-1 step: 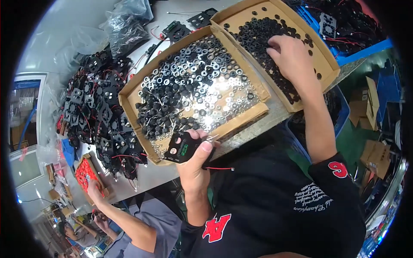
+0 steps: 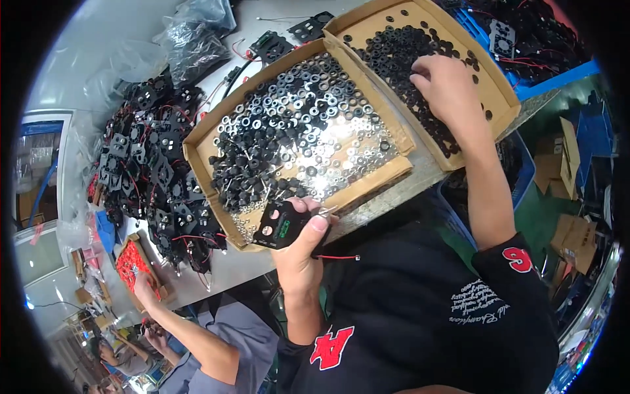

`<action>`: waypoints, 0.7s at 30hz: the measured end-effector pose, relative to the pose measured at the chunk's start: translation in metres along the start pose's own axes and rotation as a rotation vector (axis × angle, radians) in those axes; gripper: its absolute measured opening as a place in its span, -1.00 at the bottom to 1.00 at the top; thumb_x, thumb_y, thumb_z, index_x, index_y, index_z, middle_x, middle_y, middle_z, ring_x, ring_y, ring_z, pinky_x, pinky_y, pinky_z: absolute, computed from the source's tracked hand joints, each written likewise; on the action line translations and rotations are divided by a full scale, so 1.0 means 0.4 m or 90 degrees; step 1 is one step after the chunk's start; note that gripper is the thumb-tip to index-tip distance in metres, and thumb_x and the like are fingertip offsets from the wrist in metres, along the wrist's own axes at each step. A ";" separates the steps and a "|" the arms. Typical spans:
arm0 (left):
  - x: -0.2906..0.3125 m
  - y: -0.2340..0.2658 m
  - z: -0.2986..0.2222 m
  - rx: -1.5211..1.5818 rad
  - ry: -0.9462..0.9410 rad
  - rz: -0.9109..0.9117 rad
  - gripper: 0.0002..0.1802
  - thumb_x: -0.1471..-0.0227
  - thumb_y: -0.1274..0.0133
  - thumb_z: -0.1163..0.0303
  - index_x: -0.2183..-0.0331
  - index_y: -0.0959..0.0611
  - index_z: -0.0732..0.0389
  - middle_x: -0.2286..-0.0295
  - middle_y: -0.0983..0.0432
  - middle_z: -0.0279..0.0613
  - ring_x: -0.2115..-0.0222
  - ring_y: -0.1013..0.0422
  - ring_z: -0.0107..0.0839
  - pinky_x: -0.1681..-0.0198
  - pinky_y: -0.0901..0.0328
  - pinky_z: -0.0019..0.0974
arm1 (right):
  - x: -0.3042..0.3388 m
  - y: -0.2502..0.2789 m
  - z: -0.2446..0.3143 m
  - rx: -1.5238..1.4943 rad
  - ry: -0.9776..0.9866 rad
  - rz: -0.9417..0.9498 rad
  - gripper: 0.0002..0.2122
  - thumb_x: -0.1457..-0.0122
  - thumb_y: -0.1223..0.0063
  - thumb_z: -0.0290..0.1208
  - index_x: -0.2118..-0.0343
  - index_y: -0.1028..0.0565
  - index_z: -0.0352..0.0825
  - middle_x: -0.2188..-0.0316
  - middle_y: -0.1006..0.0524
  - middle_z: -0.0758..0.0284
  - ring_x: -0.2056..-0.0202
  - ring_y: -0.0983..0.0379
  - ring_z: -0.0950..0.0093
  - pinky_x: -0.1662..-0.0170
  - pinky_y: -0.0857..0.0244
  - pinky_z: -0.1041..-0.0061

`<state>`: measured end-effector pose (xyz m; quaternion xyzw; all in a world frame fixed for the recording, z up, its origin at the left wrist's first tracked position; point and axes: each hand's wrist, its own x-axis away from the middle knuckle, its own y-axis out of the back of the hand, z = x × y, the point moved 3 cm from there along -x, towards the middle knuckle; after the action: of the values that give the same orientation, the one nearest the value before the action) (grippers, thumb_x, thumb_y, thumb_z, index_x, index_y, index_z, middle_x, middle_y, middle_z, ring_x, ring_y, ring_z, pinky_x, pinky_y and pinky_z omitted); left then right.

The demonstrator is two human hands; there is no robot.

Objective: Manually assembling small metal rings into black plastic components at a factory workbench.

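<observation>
Picking black rings [image 2: 392,54] at one o'clock seemingly needs one isolated by right fingers [image 2: 424,64], closure unclear, flat black plate [image 2: 283,222] being gripped by left fingers [image 2: 315,227].

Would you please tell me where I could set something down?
Bare table shows between the washer tray and the black pile, and between the bag and boards. Crowded: that pile, and the rings by the right hand.
</observation>
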<state>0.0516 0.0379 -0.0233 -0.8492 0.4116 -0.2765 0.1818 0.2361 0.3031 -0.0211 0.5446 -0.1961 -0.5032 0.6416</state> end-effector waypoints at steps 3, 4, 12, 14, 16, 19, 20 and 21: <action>0.005 0.005 0.002 0.019 -0.008 -0.010 -0.60 0.07 -0.23 0.68 0.17 -0.48 0.23 0.24 -0.43 -0.20 0.20 -0.44 -0.34 0.14 -0.49 -0.15 | -0.010 0.002 -0.004 0.016 -0.058 0.051 -0.79 -0.07 -0.19 -0.36 0.29 -0.62 -0.39 0.37 -0.64 0.12 0.28 -0.58 0.15 0.16 -0.42 0.28; 0.006 0.002 -0.001 0.020 -0.007 -0.003 -0.59 0.07 -0.24 0.68 0.17 -0.48 0.23 0.24 -0.43 -0.20 0.21 -0.44 -0.34 0.14 -0.49 -0.16 | -0.013 0.005 -0.006 0.026 -0.073 0.065 -0.77 -0.07 -0.20 -0.35 0.28 -0.62 -0.39 0.36 -0.64 0.12 0.28 -0.58 0.16 0.16 -0.42 0.28; 0.010 0.014 -0.013 -0.013 -0.019 -0.022 -0.63 0.06 -0.27 0.66 0.21 -0.49 0.27 0.24 -0.50 -0.13 0.26 -0.49 -0.36 0.16 -0.49 -0.28 | 0.117 0.099 0.226 -0.559 0.067 0.168 -0.82 -0.03 -0.26 -0.52 0.29 -0.61 -0.45 0.39 -0.60 0.37 0.38 -0.49 0.63 0.30 -0.33 0.64; 0.012 0.016 -0.017 -0.008 -0.017 -0.022 -0.64 0.06 -0.28 0.65 0.21 -0.49 0.27 0.24 -0.50 -0.12 0.27 -0.49 -0.36 0.16 -0.49 -0.29 | 0.158 0.090 0.302 -0.638 0.157 0.258 -0.82 0.03 -0.28 -0.58 0.31 -0.61 -0.43 0.36 -0.60 0.30 0.38 -0.51 0.55 0.27 -0.37 0.59; 0.012 0.014 -0.018 0.000 -0.038 -0.001 -0.66 0.05 -0.29 0.62 0.23 -0.50 0.28 0.26 -0.52 -0.12 0.31 -0.49 -0.38 0.17 -0.47 -0.32 | 0.181 0.072 0.332 -0.677 0.198 0.307 -0.80 0.05 -0.29 -0.59 0.30 -0.62 -0.41 0.35 -0.60 0.27 0.37 -0.51 0.52 0.27 -0.37 0.58; 0.027 0.020 -0.020 -0.014 -0.035 -0.022 -0.69 0.04 -0.29 0.60 0.26 -0.52 0.29 0.31 -0.53 -0.16 0.32 -0.49 -0.41 0.18 -0.45 -0.34 | 0.197 0.057 0.342 -0.738 0.153 0.331 -0.80 0.06 -0.30 -0.61 0.31 -0.62 -0.41 0.36 -0.60 0.26 0.38 -0.51 0.52 0.29 -0.39 0.55; 0.030 0.020 -0.019 -0.011 -0.039 -0.029 -0.69 0.04 -0.29 0.60 0.26 -0.52 0.29 0.31 -0.53 -0.16 0.32 -0.49 -0.41 0.18 -0.45 -0.34 | 0.201 0.054 0.349 -0.739 0.159 0.338 -0.80 0.06 -0.30 -0.61 0.31 -0.62 -0.41 0.36 -0.60 0.26 0.38 -0.51 0.52 0.29 -0.39 0.55; 0.031 0.014 -0.018 -0.005 -0.044 -0.019 -0.71 0.03 -0.29 0.59 0.27 -0.52 0.30 0.32 -0.53 -0.18 0.32 -0.49 -0.42 0.18 -0.45 -0.34 | 0.205 0.055 0.357 -0.731 0.176 0.343 -0.80 0.05 -0.29 -0.62 0.30 -0.61 -0.42 0.34 -0.59 0.26 0.35 -0.51 0.52 0.29 -0.39 0.55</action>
<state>0.0499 0.0241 -0.0168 -0.8648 0.3938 -0.2482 0.1883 0.1656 0.1588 0.0214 0.1066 0.0585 -0.2750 0.9537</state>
